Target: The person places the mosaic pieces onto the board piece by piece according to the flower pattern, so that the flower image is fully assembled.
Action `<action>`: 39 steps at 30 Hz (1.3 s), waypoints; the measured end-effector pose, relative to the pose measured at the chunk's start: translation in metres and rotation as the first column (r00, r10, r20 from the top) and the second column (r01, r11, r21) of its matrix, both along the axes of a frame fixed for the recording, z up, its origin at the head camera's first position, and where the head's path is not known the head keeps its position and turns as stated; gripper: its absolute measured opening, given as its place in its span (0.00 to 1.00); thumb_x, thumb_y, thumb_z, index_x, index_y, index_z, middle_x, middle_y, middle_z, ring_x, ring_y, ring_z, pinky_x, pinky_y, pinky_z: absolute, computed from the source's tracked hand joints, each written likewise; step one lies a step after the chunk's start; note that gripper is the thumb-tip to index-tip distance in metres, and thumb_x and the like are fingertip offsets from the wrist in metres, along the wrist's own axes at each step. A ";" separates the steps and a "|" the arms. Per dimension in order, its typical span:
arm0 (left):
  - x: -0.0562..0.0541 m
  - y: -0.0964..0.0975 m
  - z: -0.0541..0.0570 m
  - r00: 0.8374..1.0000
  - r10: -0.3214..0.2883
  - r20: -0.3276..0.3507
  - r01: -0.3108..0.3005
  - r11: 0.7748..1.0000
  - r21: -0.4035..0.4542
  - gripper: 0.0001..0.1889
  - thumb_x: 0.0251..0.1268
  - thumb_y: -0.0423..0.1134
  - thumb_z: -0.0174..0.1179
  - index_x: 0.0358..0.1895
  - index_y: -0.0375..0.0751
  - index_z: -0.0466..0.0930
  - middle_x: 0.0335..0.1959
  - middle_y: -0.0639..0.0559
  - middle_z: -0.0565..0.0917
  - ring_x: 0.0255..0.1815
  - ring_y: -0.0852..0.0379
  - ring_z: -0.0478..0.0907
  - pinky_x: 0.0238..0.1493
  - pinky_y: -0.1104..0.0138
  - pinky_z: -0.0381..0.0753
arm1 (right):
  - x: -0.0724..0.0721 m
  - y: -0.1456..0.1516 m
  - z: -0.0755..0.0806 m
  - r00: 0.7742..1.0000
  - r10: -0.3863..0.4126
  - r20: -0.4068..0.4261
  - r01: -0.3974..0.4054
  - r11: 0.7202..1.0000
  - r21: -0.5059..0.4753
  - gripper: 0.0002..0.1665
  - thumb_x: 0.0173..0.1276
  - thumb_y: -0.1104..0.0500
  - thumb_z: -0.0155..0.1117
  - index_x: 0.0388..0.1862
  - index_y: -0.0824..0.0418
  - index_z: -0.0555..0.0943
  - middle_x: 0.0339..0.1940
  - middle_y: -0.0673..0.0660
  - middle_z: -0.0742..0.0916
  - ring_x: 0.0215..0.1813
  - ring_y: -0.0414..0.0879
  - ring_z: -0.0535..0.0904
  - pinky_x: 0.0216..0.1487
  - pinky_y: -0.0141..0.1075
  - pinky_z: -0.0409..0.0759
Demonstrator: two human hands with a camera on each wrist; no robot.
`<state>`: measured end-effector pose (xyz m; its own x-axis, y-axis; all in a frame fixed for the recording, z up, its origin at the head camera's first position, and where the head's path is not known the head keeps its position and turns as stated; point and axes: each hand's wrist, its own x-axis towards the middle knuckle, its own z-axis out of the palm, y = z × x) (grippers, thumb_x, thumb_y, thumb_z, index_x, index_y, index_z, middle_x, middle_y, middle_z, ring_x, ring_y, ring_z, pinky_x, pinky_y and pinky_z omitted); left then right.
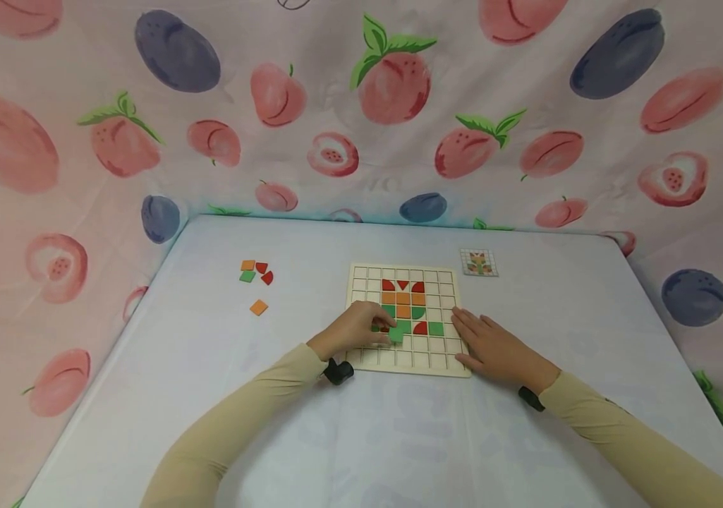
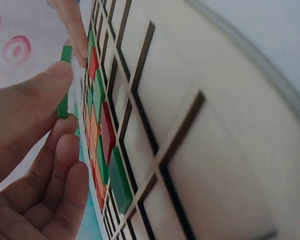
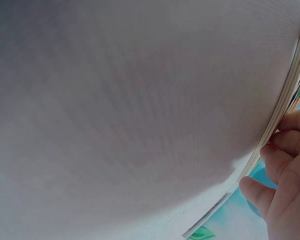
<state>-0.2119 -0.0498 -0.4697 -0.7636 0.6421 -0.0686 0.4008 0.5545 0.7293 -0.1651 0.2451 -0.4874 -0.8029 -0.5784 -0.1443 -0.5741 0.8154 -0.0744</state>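
My left hand (image 1: 364, 326) pinches a green square tile (image 1: 396, 335) between thumb and fingers, over the lower middle of a wooden grid board (image 1: 440, 361). In the left wrist view the green tile (image 2: 65, 82) stands edge-on, raised off the board. Red, orange and green pieces fill several cells, among them an orange tile (image 1: 403, 311), a red quarter-round (image 1: 420, 328) and a green square (image 1: 436, 329). The right hand (image 1: 497, 349) rests at the board's right edge with its fingers extended. In the right wrist view, its fingers (image 3: 292, 142) touch the board's side.
Loose pieces lie to the left: an orange tile (image 1: 247, 265), a green tile (image 1: 247, 276), two red pieces (image 1: 267, 278) and another orange tile (image 1: 259, 307). A small pattern card (image 1: 479, 262) lies behind the board at right. A fruit-print curtain (image 1: 361, 106) hangs behind the white table (image 1: 209, 339).
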 end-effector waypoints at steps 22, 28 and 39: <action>0.002 0.017 -0.004 0.994 -0.069 -0.087 0.059 0.992 -0.115 0.13 0.48 0.38 0.71 0.40 0.41 0.86 0.36 0.53 0.85 0.36 0.64 0.75 0.40 0.75 0.75 | 0.000 0.000 0.000 1.000 0.001 -0.004 -0.001 1.000 -0.006 0.44 0.69 0.43 0.54 0.72 0.68 0.56 0.75 0.64 0.60 0.75 0.58 0.57 0.69 0.56 0.61; 0.001 0.020 -0.005 0.992 -0.073 -0.100 0.060 0.990 -0.124 0.13 0.48 0.38 0.72 0.40 0.41 0.86 0.37 0.53 0.86 0.37 0.63 0.76 0.40 0.76 0.75 | 0.000 -0.001 0.001 1.000 -0.003 0.007 0.003 1.000 -0.009 0.44 0.69 0.42 0.53 0.72 0.68 0.56 0.75 0.64 0.60 0.75 0.58 0.56 0.69 0.56 0.60; 0.001 0.022 -0.005 0.992 -0.074 -0.099 0.063 0.992 -0.111 0.12 0.47 0.37 0.72 0.39 0.41 0.86 0.36 0.53 0.85 0.35 0.62 0.75 0.39 0.75 0.74 | -0.001 0.001 -0.002 1.000 0.008 -0.003 -0.008 1.000 -0.007 0.43 0.69 0.42 0.52 0.73 0.68 0.55 0.75 0.64 0.59 0.75 0.58 0.56 0.69 0.56 0.60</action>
<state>-0.2107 -0.0278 -0.4750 -0.7248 0.6860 -0.0639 0.5100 0.5965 0.6197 -0.1659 0.2461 -0.4896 -0.7987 -0.5856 -0.1383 -0.5806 0.8104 -0.0781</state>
